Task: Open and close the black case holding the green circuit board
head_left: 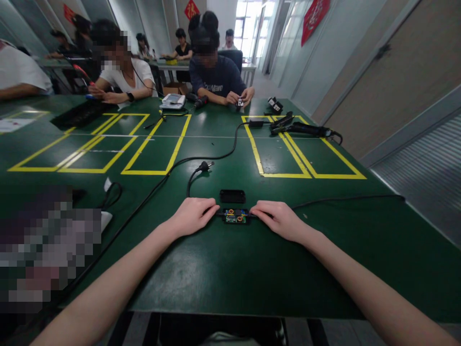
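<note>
Between my hands lies an opened power adapter [236, 216], its circuit board and copper coils facing up in a black half-case. My left hand [196, 215] pinches the black cable at the adapter's left end; that cable leads to a plug [204, 166] further back. At the right end, my right hand [275, 218] pinches the other cable [349, 199], which runs off to the right table edge. Just behind the adapter sits the loose black case cover [232, 196], apart from both hands. The cable parts inside my fingers are hidden.
A long black cord [173, 166] crosses the green table [223, 278] to a small black box [256, 124]. Yellow tape rectangles [147, 171] mark the far half. A black tool-like item [302, 129] lies back right. Across the table, a person [219, 72] handles a small part near a drill [200, 101].
</note>
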Available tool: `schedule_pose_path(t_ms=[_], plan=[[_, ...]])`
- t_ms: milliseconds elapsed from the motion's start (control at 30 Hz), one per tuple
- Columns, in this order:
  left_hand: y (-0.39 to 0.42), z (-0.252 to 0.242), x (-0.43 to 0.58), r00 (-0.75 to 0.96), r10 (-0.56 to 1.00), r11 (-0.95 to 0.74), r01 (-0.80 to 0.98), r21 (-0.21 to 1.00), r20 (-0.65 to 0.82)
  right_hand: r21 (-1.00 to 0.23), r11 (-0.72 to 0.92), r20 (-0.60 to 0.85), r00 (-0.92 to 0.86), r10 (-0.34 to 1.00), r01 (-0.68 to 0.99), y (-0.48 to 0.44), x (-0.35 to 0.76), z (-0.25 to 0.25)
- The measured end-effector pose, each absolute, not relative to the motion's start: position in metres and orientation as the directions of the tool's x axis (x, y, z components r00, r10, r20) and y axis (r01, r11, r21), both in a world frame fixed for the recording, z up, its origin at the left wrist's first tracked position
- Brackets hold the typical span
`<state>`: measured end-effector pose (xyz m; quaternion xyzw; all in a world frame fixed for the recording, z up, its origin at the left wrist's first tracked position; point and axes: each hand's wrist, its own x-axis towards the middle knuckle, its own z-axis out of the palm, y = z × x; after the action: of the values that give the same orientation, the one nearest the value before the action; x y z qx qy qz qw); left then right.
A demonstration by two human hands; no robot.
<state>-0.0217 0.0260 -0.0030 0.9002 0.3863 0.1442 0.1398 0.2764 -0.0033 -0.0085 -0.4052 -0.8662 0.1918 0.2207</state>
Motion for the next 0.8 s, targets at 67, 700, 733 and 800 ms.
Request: schedule_pose_path(t_ms=[67,700,733,800], plan=[[0.026,-0.004,-0.021,0.659,0.737,-0.663,0.66,0.353,0.153,-0.515,0.596,0.225,-0.574,0.787,0.616,-0.003,0.277,-0.008],[0.026,-0.008,-0.004,0.58,0.783,-0.618,0.689,0.378,0.224,-0.33,0.6,0.26,-0.541,0.8,0.728,-0.003,0.268,-0.011],[0.027,-0.008,-0.005,0.565,0.794,-0.605,0.7,0.38,0.225,-0.322,0.6,0.264,-0.539,0.8,0.733,-0.002,0.267,-0.011],[0.029,-0.008,-0.005,0.536,0.81,-0.585,0.708,0.396,0.237,-0.303,0.6,0.273,-0.536,0.799,0.74,0.0,0.266,-0.012]])
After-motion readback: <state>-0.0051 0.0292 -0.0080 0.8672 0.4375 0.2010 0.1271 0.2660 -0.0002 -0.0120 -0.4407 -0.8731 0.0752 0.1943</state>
